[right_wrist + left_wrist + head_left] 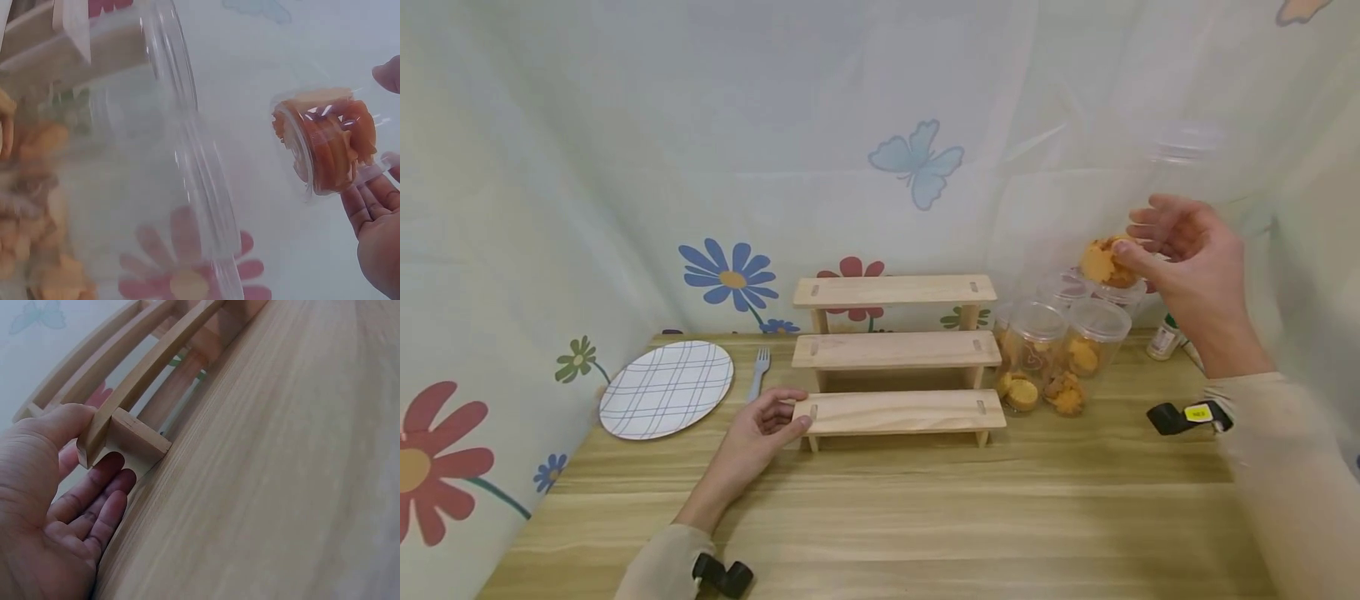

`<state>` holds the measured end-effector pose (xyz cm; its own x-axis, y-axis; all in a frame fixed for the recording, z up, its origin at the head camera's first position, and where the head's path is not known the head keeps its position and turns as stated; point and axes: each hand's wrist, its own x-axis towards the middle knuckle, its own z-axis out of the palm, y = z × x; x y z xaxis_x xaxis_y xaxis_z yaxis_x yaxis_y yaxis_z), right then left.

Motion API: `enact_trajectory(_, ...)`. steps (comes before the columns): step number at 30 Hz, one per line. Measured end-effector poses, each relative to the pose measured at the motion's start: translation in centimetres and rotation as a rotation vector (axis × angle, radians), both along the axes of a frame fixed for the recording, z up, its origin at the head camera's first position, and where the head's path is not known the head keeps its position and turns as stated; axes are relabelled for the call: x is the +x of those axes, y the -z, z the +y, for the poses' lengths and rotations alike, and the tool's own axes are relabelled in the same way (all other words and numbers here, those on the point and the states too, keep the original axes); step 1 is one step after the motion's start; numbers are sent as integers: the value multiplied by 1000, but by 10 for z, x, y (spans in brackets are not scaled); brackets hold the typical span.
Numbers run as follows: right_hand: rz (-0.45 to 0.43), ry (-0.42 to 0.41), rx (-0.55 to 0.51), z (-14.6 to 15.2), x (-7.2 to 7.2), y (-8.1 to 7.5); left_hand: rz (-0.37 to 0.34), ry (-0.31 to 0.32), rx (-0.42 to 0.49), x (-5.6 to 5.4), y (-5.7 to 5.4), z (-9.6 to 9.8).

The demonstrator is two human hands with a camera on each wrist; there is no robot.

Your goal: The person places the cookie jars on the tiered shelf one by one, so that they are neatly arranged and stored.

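Right hand (1195, 258) holds a clear, round plastic jar with orange cookies inside (325, 144), thumb and fingers spread fairly wide around its wall. Jar is up off the table at the right, in front of the backdrop, above and behind the other jars in the head view. Long axis slanted: base with the cookies points down and left, lid end up and right; lid end blurred. In the right wrist view the base faces left, toward the lids of the nearby jars.

Left hand (767, 429) grips the left end of the lowest board of a pale wooden three-tier stand (895, 350), board end between thumb and index finger, other fingers below the board. Stand upright, long axis left to right, tiers stepping up toward the back.

Cluster of clear plastic jars with cookies (1037, 333) stands beside the stand's right end. Surface: yellowish-brown wood-grain table (925, 517). On it at left, white round plate with dark grid lines (666, 390); just beside, grey-blue fork (760, 371), tines pointing back. Small white bottle with green cap (1163, 340) at right. Room: pale fabric backdrop (805, 100), printed flowers and butterflies.
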<state>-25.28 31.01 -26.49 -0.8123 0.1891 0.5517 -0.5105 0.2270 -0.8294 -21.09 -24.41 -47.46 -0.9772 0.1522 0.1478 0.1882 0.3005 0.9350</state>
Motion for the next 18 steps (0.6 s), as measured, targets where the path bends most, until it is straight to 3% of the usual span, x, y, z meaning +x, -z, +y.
enact_trajectory(11,-21,-88,146,-74,-21,-4,-4,2,11,-1,1,1)
enact_trajectory(18,-5,-221,93,-122,-37,-1,-13,-4,11,-1,0,-1)
